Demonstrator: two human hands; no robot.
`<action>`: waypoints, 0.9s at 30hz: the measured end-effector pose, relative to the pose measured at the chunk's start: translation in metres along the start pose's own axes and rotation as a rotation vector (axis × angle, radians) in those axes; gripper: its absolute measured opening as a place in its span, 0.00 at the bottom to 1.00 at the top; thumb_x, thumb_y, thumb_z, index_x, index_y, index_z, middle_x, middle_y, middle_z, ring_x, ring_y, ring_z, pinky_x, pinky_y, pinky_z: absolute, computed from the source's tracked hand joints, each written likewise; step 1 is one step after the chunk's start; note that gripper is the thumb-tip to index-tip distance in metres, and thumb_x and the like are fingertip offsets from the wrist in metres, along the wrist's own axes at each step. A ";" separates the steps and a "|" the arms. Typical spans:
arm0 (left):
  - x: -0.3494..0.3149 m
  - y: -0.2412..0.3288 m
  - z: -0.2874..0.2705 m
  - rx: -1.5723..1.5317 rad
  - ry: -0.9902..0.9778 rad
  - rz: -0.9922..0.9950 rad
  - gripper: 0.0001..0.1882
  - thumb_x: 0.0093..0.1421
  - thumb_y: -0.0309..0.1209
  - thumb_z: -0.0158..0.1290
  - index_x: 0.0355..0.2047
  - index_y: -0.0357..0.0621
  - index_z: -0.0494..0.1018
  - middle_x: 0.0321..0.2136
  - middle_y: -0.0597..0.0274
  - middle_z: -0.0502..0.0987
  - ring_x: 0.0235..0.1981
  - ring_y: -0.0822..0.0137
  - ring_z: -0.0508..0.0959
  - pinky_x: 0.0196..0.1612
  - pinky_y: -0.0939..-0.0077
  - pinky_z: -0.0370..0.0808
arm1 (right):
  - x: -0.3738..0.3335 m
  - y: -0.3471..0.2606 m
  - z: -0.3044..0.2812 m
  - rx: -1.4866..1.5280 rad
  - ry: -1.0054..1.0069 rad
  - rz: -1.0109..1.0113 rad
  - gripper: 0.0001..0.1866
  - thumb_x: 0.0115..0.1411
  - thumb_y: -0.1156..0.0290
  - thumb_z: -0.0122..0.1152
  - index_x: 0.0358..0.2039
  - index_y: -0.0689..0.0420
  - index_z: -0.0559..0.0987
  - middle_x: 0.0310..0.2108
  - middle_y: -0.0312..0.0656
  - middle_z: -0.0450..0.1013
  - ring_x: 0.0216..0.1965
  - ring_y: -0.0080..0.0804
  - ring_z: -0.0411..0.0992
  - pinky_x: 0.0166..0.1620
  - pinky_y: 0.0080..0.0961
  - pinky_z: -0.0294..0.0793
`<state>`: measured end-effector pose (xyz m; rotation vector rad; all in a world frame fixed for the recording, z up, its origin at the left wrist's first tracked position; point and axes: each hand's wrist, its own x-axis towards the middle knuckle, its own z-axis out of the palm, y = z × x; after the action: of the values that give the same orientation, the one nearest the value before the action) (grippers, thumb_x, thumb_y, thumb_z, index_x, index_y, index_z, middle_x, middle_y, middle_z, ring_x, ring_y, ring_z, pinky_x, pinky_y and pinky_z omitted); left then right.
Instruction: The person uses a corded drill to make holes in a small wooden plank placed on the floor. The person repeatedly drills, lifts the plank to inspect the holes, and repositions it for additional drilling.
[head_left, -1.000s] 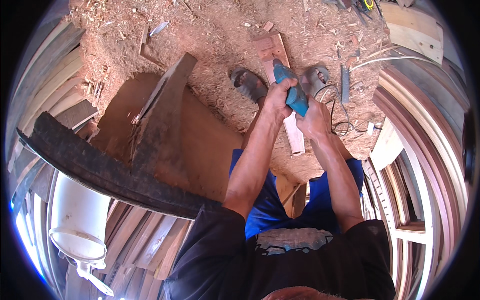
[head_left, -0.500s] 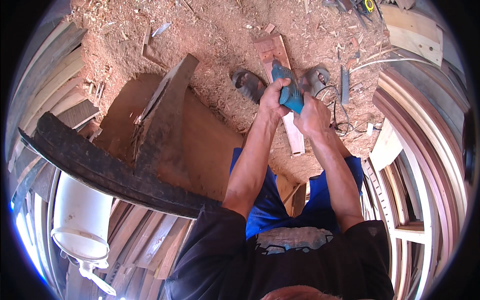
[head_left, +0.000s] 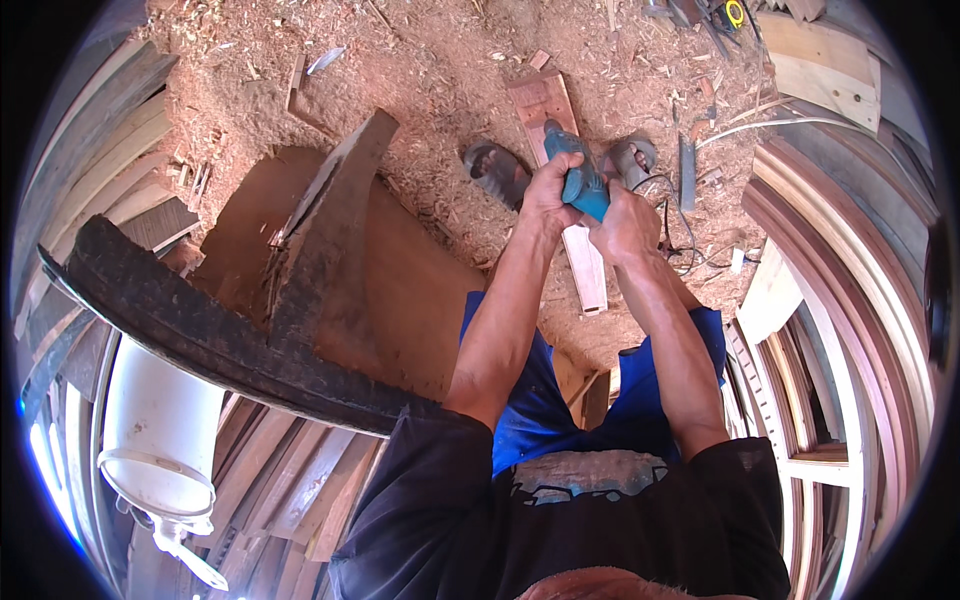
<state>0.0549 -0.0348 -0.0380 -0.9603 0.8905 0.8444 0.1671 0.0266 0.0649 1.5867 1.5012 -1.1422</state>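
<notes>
A teal corded power drill (head_left: 586, 192) is between my hands, its nose toward the upper end of a narrow wooden plank (head_left: 588, 280) on the floor. My left hand (head_left: 549, 190) wraps round the drill's body from the left. On the right, my right hand (head_left: 629, 228) is closed about its rear grip; most of that grip is hidden. Whether a bit touches the wood is too small to tell. One sandalled foot (head_left: 497, 174) stands on each side of the plank. A black cord (head_left: 690, 250) curls on the floor to the right of my right hand.
Sawdust and shavings cover the floor (head_left: 430, 90). A dark-edged wooden structure (head_left: 220, 335) fills the left, near a white bucket (head_left: 160, 410) and stacked boards. Wooden frames (head_left: 835, 290) stand at the right. A flat grey tool (head_left: 687, 172) and a yellow tape measure (head_left: 735, 14) lie on the floor.
Both hands keep their hold on the drill, which sits almost where it was. Only a slight shift of the whole view shows.
</notes>
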 end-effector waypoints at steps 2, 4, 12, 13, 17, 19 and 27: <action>0.003 0.001 -0.003 -0.012 0.007 -0.006 0.28 0.56 0.32 0.62 0.53 0.34 0.65 0.38 0.41 0.77 0.39 0.41 0.81 0.49 0.40 0.79 | 0.000 -0.005 -0.006 0.003 -0.010 -0.001 0.27 0.51 0.67 0.71 0.52 0.60 0.77 0.36 0.55 0.82 0.39 0.54 0.83 0.44 0.48 0.82; 0.005 0.003 -0.005 -0.035 0.002 -0.023 0.29 0.55 0.32 0.61 0.54 0.35 0.64 0.37 0.41 0.77 0.38 0.41 0.81 0.49 0.39 0.79 | 0.001 -0.005 0.000 -0.011 -0.006 0.020 0.27 0.51 0.68 0.71 0.53 0.59 0.77 0.36 0.55 0.82 0.40 0.54 0.83 0.44 0.48 0.82; 0.003 0.009 -0.002 -0.035 -0.020 0.004 0.30 0.55 0.31 0.61 0.55 0.37 0.63 0.41 0.42 0.76 0.38 0.41 0.81 0.48 0.39 0.79 | 0.002 -0.014 -0.010 0.027 -0.032 0.038 0.27 0.52 0.69 0.69 0.54 0.57 0.78 0.38 0.55 0.82 0.41 0.55 0.82 0.44 0.48 0.82; 0.004 0.009 -0.002 -0.040 -0.003 0.013 0.30 0.55 0.31 0.61 0.56 0.37 0.63 0.41 0.42 0.76 0.38 0.41 0.81 0.48 0.39 0.79 | 0.004 -0.014 -0.008 0.029 -0.032 0.041 0.27 0.52 0.69 0.69 0.54 0.57 0.78 0.38 0.55 0.82 0.41 0.55 0.82 0.44 0.48 0.81; 0.007 0.008 -0.008 -0.019 0.002 0.011 0.29 0.55 0.31 0.61 0.55 0.37 0.65 0.40 0.42 0.77 0.37 0.40 0.80 0.48 0.38 0.79 | 0.000 -0.013 -0.002 0.038 -0.015 0.036 0.26 0.52 0.69 0.69 0.53 0.57 0.78 0.38 0.55 0.82 0.41 0.55 0.82 0.45 0.49 0.81; 0.012 0.011 -0.011 -0.040 -0.030 -0.025 0.28 0.54 0.31 0.61 0.54 0.38 0.66 0.39 0.41 0.77 0.37 0.40 0.80 0.48 0.38 0.79 | 0.004 -0.012 -0.001 0.030 -0.022 0.044 0.25 0.52 0.69 0.69 0.53 0.57 0.78 0.39 0.55 0.82 0.42 0.55 0.82 0.45 0.49 0.81; 0.007 0.008 -0.004 -0.088 -0.022 0.029 0.23 0.54 0.30 0.61 0.49 0.38 0.71 0.40 0.47 0.79 0.40 0.46 0.81 0.53 0.41 0.78 | 0.005 -0.012 -0.018 -0.010 0.002 -0.067 0.25 0.53 0.71 0.67 0.53 0.59 0.77 0.39 0.56 0.81 0.42 0.55 0.82 0.46 0.49 0.81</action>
<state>0.0494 -0.0341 -0.0477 -1.0145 0.8562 0.9235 0.1579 0.0464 0.0688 1.5417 1.5690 -1.1684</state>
